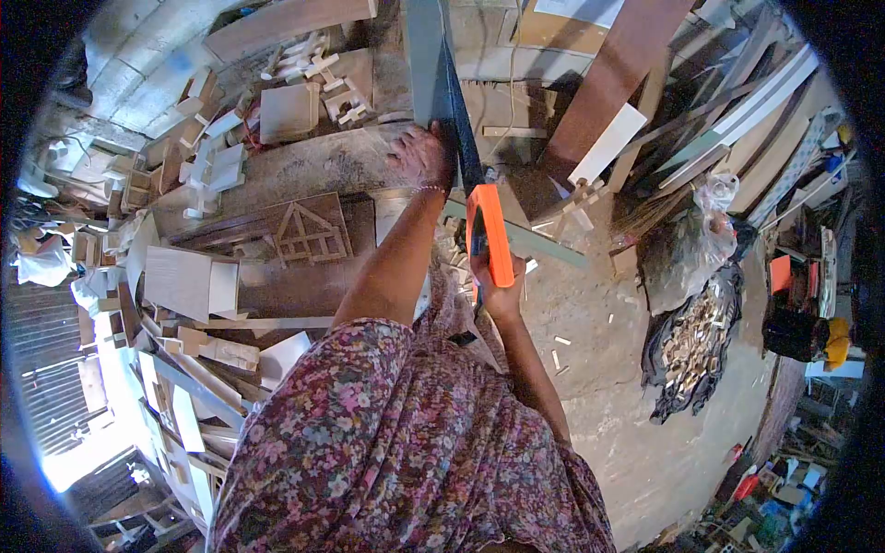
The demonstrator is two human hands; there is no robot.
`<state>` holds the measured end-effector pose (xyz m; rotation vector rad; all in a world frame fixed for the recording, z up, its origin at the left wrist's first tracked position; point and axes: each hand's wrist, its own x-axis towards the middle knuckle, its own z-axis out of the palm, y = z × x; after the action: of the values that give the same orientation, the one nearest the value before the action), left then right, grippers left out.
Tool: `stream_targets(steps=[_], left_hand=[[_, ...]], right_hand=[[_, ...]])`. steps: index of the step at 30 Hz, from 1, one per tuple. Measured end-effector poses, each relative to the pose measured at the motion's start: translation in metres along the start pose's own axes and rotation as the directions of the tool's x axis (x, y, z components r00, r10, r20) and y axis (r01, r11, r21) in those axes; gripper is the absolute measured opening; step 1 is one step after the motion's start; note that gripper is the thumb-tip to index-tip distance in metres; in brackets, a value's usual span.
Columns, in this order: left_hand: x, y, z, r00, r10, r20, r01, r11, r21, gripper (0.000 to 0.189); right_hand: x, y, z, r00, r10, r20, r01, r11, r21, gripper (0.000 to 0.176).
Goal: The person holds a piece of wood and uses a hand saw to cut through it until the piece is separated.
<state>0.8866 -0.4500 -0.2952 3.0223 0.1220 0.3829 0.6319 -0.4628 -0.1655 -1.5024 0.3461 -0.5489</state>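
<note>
My right hand (499,284) is wrapped round the orange handle of a hand saw (490,235). The saw's dark blade points up and away from me, beside a long grey-green board (428,69). My left hand (423,157) lies at the near end of that board, pressing on it, with its fingers spread toward the left. The blade passes just right of my left hand. Another narrow grey-green strip (544,243) lies at a slant behind the saw handle.
Small wooden frames and pieces (343,97) lie at the upper left. A wide brown board (616,83) leans at the upper right. Offcuts fill a black plastic sheet (656,387) on the right floor. White panels (180,281) stand at left.
</note>
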Motion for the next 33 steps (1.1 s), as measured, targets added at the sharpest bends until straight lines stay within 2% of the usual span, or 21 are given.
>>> stream_targets(steps=[1, 2, 3, 4, 5, 7, 9, 11, 14, 15, 17, 18, 20, 22, 24, 25, 26, 27, 28, 30, 33], left_hand=[[0.005, 0.001, 0.037, 0.997, 0.057, -0.059, -0.033, 0.937, 0.348, 0.043], [0.0, 0.0, 0.008, 0.997, 0.055, -0.054, -0.032, 0.935, 0.353, 0.043], [-0.008, 0.001, -0.056, 1.0, -0.013, -0.021, 0.014, 0.999, 0.052, 0.042], [-0.013, 0.0, -0.093, 0.997, -0.07, 0.028, 0.075, 0.964, -0.254, 0.042], [-0.013, 0.001, -0.093, 0.997, -0.074, 0.027, 0.078, 0.964, -0.253, 0.042], [-0.014, 0.002, -0.092, 0.994, -0.086, 0.065, 0.103, 0.931, -0.35, 0.041], [-0.015, 0.003, -0.099, 0.99, -0.084, 0.111, 0.115, 0.942, -0.314, 0.042], [-0.017, 0.004, -0.109, 0.985, -0.077, 0.152, 0.118, 0.952, -0.281, 0.044], [-0.02, 0.002, -0.107, 0.991, -0.079, 0.109, 0.112, 0.932, -0.345, 0.045], [-0.018, 0.003, -0.095, 0.993, -0.09, 0.078, 0.111, 0.937, -0.331, 0.046], [-0.019, 0.004, -0.09, 0.993, -0.105, 0.052, 0.116, 0.942, -0.316, 0.046], [-0.021, 0.003, -0.096, 0.995, -0.09, 0.046, 0.101, 0.932, -0.347, 0.046], [-0.021, -0.003, -0.099, 0.996, -0.078, 0.042, 0.088, 0.924, -0.372, 0.046], [-0.019, -0.006, -0.101, 0.986, 0.062, 0.156, 0.008, 0.911, -0.412, 0.047], [-0.021, -0.005, -0.105, 0.994, 0.005, 0.108, 0.04, 0.91, -0.413, 0.047], [-0.021, -0.002, -0.107, 0.996, -0.04, 0.077, 0.068, 0.907, -0.416, 0.047], [-0.018, -0.003, -0.107, 0.982, -0.045, 0.182, 0.123, 0.886, -0.446, 0.046], [-0.019, 0.002, -0.111, 0.982, -0.041, 0.183, 0.122, 0.88, -0.458, 0.046], [-0.016, 0.007, -0.113, 0.987, -0.083, 0.135, 0.137, 0.874, -0.467, 0.046], [-0.023, 0.001, -0.114, 0.985, -0.161, 0.059, 0.17, 0.876, -0.452, 0.045], [-0.02, -0.004, -0.126, 0.983, -0.023, 0.181, 0.103, 0.89, -0.445, 0.045]], right_hand=[[-0.001, 0.007, -0.003, 0.998, -0.068, 0.017, 0.069, 0.996, -0.053, 0.011], [-0.001, 0.01, -0.005, 0.998, -0.06, 0.02, 0.061, 0.997, -0.052, 0.011], [-0.001, 0.013, -0.008, 0.997, -0.07, 0.031, 0.073, 0.993, -0.091, 0.011], [-0.001, 0.014, -0.009, 0.996, -0.082, 0.045, 0.087, 0.988, -0.131, 0.011], [0.001, 0.01, -0.009, 0.995, -0.082, 0.048, 0.087, 0.988, -0.13, 0.011], [0.004, -0.01, -0.007, 0.988, 0.152, -0.005, -0.146, 0.954, 0.261, 0.013], [0.006, -0.018, -0.007, 0.985, 0.171, 0.0, -0.166, 0.958, 0.235, 0.012], [0.004, -0.022, -0.002, 0.987, 0.15, -0.056, -0.15, 0.989, 0.001, 0.011], [-0.012, -0.04, 0.001, 0.998, 0.068, -0.012, -0.069, 0.986, -0.149, 0.01], [-0.017, -0.051, -0.002, 0.997, 0.069, -0.016, -0.071, 0.986, -0.154, 0.01], [-0.023, -0.068, -0.006, 0.978, 0.202, -0.047, -0.206, 0.97, -0.129, 0.011], [-0.025, -0.054, -0.008, 0.972, 0.227, -0.06, -0.229, 0.973, -0.029, 0.013], [-0.005, -0.047, 0.003, 0.996, -0.014, -0.09, -0.002, 0.984, -0.176, 0.013], [0.039, -0.002, 0.01, 0.97, 0.232, -0.066, -0.237, 0.968, -0.079, 0.012], [0.082, -0.016, 0.028, 0.957, 0.29, -0.004, -0.29, 0.957, 0.014, 0.014], [0.083, -0.018, 0.035, 0.961, 0.277, -0.005, -0.277, 0.961, 0.021, 0.014], [0.077, -0.02, 0.039, 0.989, 0.143, -0.038, -0.143, 0.99, -0.002, 0.015], [0.072, -0.021, 0.038, 0.998, 0.0, -0.064, -0.002, 0.999, -0.037, 0.016], [0.064, -0.022, 0.032, 0.987, 0.157, -0.035, -0.156, 0.987, 0.035, 0.015], [0.031, -0.039, 0.018, 0.98, 0.195, -0.035, -0.196, 0.98, -0.02, 0.015], [-0.003, -0.061, -0.004, 0.965, 0.261, -0.032, -0.262, 0.963, -0.055, 0.015]])
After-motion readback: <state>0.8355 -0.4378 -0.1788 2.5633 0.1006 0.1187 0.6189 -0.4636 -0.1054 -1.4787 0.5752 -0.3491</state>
